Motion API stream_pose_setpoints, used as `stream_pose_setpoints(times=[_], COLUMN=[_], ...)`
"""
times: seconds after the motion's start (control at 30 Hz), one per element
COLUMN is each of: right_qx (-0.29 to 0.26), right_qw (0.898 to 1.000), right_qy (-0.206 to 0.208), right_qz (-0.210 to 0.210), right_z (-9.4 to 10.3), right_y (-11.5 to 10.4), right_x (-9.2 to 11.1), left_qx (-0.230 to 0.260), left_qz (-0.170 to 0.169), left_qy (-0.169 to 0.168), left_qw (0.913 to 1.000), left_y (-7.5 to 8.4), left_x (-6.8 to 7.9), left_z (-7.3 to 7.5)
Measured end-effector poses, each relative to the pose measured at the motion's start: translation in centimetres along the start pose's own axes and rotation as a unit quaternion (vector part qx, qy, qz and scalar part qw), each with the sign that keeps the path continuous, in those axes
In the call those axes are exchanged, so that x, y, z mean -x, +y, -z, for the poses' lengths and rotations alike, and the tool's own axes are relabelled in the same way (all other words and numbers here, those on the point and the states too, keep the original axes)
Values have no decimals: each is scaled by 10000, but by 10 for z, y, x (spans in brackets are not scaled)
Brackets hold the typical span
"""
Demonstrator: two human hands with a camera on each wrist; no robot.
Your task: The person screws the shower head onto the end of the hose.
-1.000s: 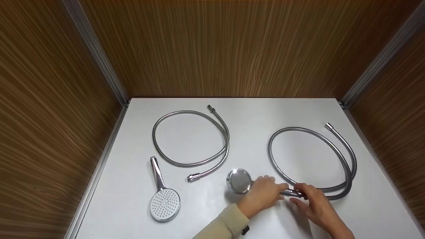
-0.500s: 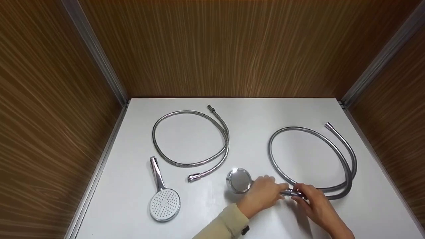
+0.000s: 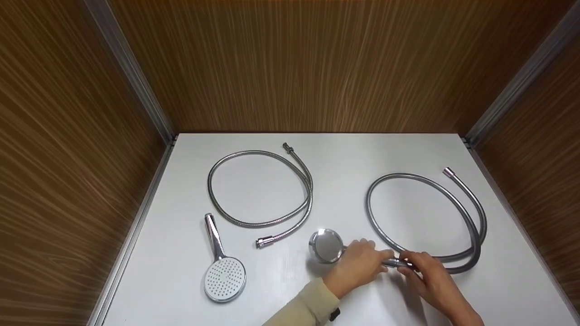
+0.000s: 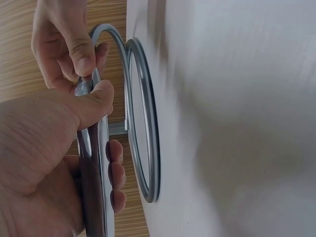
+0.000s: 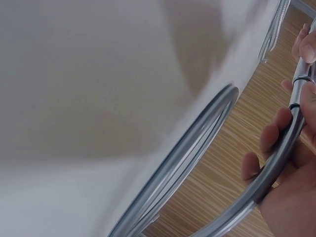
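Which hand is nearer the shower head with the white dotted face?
The left hand. It grips the other shower head, to the right of the white-faced shower head; the right hand is farther right, holding the gray hose near one end.

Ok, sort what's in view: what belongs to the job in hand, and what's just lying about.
In the job, by the look of it:
held shower head, its handle in the left hand
held hose, its end in the right hand, at that handle

Just lying about:
other shower head, nozzles up, untouched
other hose, looped, untouched
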State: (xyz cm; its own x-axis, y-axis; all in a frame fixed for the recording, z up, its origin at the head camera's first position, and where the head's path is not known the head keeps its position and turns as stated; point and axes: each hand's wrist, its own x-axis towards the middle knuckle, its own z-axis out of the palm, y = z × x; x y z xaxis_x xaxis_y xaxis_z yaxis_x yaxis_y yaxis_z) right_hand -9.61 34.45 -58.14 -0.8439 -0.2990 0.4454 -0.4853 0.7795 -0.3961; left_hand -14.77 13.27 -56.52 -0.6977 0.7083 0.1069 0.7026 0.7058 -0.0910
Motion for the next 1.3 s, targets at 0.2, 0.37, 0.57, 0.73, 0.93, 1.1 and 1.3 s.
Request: stream_pose_setpoints(times=[0.2,0.37,0.57,0.73,0.93,1.1,1.3], right_qx=[7,-95,-57,130,144,184,269], right_qw=[9998,9999,10000,9999,9998,9997,9996], right_qy=[-13,-14,22,17,98,89,15], right_qz=[-192,-80,21,-20,83,97,-52], right_z=[0,0,-1,-1,-2,-3,-3], right_y=[-1,-1,-1,-2,0,1,0], right_x=[0,-1,-1,-1,0,0,1], left_qx=[35,51,147,49,190,343,327], left_qz=[-7,-43,-50,-30,61,127,104], left_qy=[-107,-64,-20,15,-88,-196,-123], left_qw=[9999,10000,9999,10000,9998,9991,9993], left_y=[0,0,0,0,1,1,1], left_x=[-1,-1,0,0,0,1,1], left_z=[1,1,0,0,0,-2,-3])
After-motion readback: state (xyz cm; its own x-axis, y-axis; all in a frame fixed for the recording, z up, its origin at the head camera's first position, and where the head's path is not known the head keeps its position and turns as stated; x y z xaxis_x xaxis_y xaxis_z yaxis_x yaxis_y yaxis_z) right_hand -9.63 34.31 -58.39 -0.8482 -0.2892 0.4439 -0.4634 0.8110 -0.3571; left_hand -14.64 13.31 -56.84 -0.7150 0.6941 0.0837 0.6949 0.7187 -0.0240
